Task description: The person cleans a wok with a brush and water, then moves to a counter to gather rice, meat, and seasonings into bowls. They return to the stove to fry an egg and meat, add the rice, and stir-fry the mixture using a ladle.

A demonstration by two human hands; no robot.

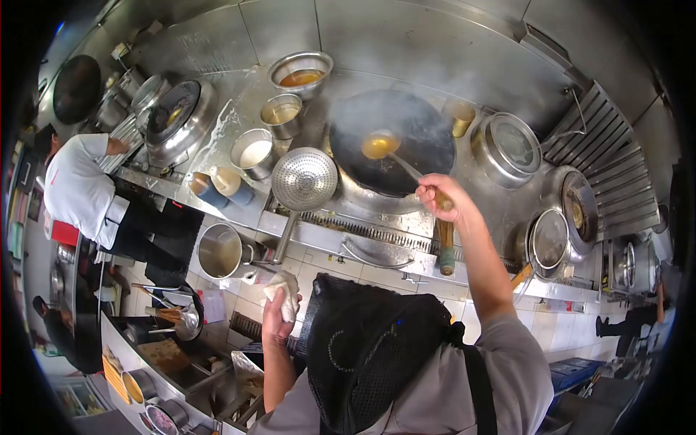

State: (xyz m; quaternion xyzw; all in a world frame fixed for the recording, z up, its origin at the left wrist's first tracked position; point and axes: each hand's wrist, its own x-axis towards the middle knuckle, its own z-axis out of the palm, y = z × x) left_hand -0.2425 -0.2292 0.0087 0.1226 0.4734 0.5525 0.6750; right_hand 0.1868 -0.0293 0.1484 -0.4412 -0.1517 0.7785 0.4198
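Observation:
My right hand (441,197) grips the wooden handle of a ladle (381,145), whose bowl holds yellow liquid over a large dark wok (428,148). Smoke or steam rises from the wok. A folded whitish cloth (283,296) is in my left hand (275,319), low and left of the stove front. Between the wok and the metal bowls lies a round perforated strainer (305,180), its handle pointing toward me over the counter edge. Below my right hand is a bamboo brush (446,246) with a green end.
Along the counter's left stand a bowl of orange liquid (301,76), metal pots (281,116) and two squeeze bottles (230,183). A metal pot (220,250) hangs by the front edge. Lidded pots (507,148) stand right. A co-worker (80,181) is at left.

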